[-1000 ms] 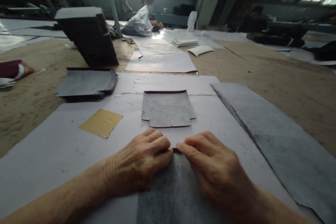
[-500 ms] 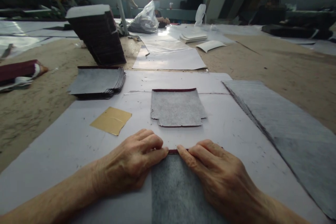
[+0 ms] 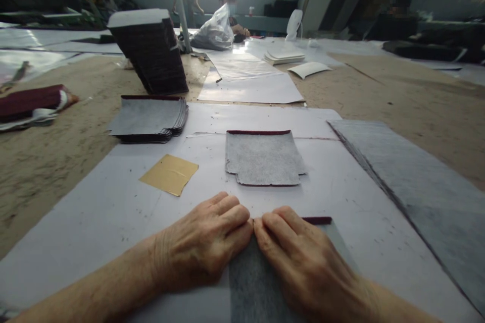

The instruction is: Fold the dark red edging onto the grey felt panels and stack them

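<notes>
Fingers (image 3: 238,214) of the left hand (image 3: 212,234) and right hand (image 3: 303,252): bent, drawn together within each hand, tips nearly meeting at lower centre of the frame; whether cloth is pinched or only pressed, cannot tell.

Item: grey-backed panel (image 3: 250,285), lower centre, directly beneath the fingertips and running from them to the bottom of the frame. Its maroon folded edge (image 3: 320,220) lies crosswise, in line with the tips; a bare stretch shows to the right of the right hand, the nearer of the 2 to that end. Left hand at the panel's left edge. Lower part out of frame, so long axis uncertain. Surface matt, mottled, felt-like.

Ground: white paper (image 3: 94,212), smooth, flecked with dark specks.

Right side: stack of long grey sheets (image 3: 417,181), slanting towards the lower right corner; edges dark, layered.

Left of centre: tan card (image 3: 169,175), 4-sided, faintly creased.

Centre: notched panel (image 3: 265,159), grey, fibrous, flat; maroon bands top and bottom, cut-outs at 2 lower corners.

Upper left: fanned stack of panels (image 3: 147,116); behind it, tall dark stack (image 3: 151,55), pale-topped; at left edge, maroon bundle (image 3: 34,101).

Upper centre: glossy white sheet (image 3: 250,88); beyond, crumpled clear plastic bag (image 3: 215,30), partly hiding a co-worker (image 3: 238,29).
</notes>
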### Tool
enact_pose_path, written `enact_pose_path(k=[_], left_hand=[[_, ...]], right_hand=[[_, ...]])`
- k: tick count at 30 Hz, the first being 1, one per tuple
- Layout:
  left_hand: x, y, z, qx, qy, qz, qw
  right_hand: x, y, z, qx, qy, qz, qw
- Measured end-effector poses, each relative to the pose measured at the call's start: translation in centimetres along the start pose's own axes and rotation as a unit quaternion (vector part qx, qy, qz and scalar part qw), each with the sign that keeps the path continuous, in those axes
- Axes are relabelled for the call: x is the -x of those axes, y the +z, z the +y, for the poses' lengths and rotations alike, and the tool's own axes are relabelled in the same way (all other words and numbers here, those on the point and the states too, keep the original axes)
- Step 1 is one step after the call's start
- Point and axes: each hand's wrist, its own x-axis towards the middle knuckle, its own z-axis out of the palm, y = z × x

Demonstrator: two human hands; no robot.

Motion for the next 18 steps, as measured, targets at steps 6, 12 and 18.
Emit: enact_pose_path(k=[6, 12, 18], left_hand=[[1.1, -0.3, -0.6, 0.048, -0.053, 0.069, 0.995], [1.6, -0.1, -0.7, 0.042, -0.051, 0.078, 0.995], [1.6, -0.1, -0.9, 0.042, -0.053, 0.065, 0.996]], right_hand=[[0.8, 0.7, 0.5, -0.051, 0.027, 0.01, 0.998], [0.9, 1.0, 0.8, -0.068, 0.024, 0.012, 0.997], [0.7, 0.5, 0.9, -0.087, 0.008, -0.022, 0.996]])
